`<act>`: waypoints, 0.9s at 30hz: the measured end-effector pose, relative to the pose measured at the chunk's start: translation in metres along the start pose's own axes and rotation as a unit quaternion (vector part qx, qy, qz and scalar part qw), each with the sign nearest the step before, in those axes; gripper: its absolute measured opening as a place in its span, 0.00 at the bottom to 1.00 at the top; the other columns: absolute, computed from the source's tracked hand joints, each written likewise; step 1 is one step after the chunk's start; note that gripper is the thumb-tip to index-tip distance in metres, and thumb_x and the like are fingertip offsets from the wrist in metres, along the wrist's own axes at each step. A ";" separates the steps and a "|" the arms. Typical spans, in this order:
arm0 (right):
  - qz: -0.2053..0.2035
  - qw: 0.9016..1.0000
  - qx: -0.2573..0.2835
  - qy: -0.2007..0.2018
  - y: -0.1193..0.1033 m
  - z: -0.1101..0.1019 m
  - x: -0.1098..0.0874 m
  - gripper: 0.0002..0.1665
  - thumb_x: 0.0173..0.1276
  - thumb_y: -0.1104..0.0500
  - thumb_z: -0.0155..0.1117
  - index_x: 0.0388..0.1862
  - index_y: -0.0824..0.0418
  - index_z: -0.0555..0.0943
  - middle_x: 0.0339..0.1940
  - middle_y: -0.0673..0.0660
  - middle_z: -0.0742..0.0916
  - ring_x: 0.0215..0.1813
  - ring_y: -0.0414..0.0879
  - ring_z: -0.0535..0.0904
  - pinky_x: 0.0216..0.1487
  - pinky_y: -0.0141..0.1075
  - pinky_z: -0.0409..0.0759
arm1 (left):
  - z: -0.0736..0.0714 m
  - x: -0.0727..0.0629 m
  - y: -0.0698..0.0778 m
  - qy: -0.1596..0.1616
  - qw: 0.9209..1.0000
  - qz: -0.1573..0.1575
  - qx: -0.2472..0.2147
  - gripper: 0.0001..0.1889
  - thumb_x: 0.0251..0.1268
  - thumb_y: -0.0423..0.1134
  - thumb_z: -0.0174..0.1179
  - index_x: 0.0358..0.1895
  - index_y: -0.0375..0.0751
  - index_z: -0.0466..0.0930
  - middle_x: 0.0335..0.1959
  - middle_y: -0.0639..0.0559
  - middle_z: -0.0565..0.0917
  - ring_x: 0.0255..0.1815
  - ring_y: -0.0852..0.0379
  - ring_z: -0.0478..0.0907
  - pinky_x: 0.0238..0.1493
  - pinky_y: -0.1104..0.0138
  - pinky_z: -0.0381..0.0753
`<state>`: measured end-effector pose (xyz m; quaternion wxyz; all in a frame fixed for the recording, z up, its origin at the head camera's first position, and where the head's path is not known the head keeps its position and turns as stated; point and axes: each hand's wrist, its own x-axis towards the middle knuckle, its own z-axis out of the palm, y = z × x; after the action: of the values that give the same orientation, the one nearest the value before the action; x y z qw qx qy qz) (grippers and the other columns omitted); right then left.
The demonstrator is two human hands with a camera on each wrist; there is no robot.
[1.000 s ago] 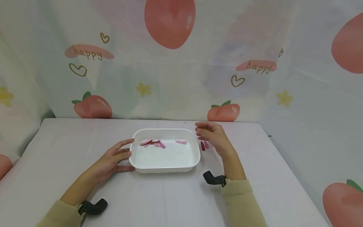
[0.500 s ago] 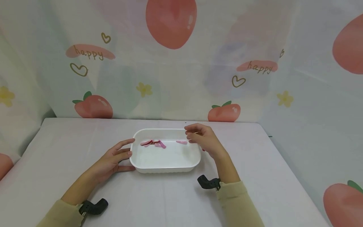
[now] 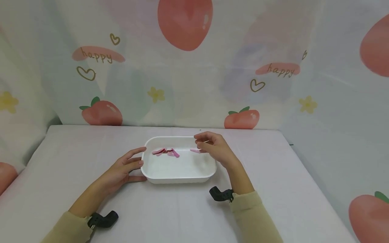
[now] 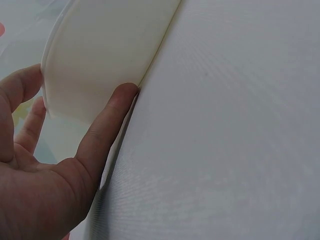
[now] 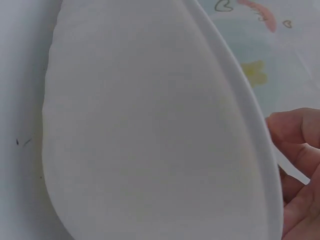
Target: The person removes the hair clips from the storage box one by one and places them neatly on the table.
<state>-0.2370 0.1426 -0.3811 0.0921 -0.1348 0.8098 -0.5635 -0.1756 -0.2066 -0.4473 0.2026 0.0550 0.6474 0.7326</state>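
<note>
A white rectangular tray [image 3: 179, 165] holds small pink and red hair clips. Several overlap in a cluster [image 3: 165, 152] towards the tray's back left; a single pink clip [image 3: 193, 150] lies at the right, partly behind my fingers. My left hand [image 3: 121, 170] rests against the tray's left side with extended fingers, its thumb [image 4: 107, 125] low on the outer wall in the left wrist view. Above the back right of the tray is my right hand [image 3: 215, 146], fingers loosely bent, with a gap to the thumb and nothing seen between them. In the right wrist view the rim partly hides these fingers [image 5: 295, 127].
A white cloth covers the table [image 3: 158, 212], whose back edge meets a fruit-patterned curtain [image 3: 188, 84]. The spot just right of the tray is hidden behind my right hand and wrist.
My right hand has moved left, from beside the tray to above its right end. It now covers the clips that lay on the cloth there. The left hand keeps its place.
</note>
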 end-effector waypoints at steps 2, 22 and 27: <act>0.004 1.000 -0.007 -0.008 -0.001 0.002 0.003 0.19 0.72 0.63 0.62 0.60 0.65 0.79 0.56 0.66 0.82 0.56 0.62 0.80 0.56 0.49 0.84 | 0.000 0.001 0.000 0.003 1.000 -0.003 -0.002 0.33 0.74 0.40 0.58 0.78 0.52 0.56 0.74 0.34 0.59 0.60 0.45 0.77 0.54 0.45 0.82; 0.022 0.974 -0.225 0.025 0.003 0.037 0.021 0.19 0.70 0.58 0.64 0.59 0.53 0.81 0.51 0.54 0.86 0.55 0.50 0.81 0.60 0.47 0.81 | 0.000 0.002 0.000 0.001 1.000 -0.001 0.002 0.33 0.76 0.39 0.56 0.78 0.50 0.53 0.75 0.34 0.58 0.61 0.44 0.76 0.53 0.45 0.83; 0.023 0.962 -0.272 -0.004 0.007 0.045 0.023 0.23 0.68 0.61 0.65 0.62 0.53 0.80 0.55 0.57 0.85 0.59 0.52 0.78 0.64 0.49 0.78 | 0.000 0.001 0.000 0.005 1.000 -0.002 0.004 0.31 0.77 0.38 0.54 0.78 0.51 0.55 0.75 0.34 0.58 0.61 0.43 0.76 0.53 0.45 0.83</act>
<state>-0.2461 0.0972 -0.4035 0.0684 -0.1382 0.9351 -0.3190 -0.1765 -0.2063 -0.4475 0.2004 0.0509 0.6516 0.7298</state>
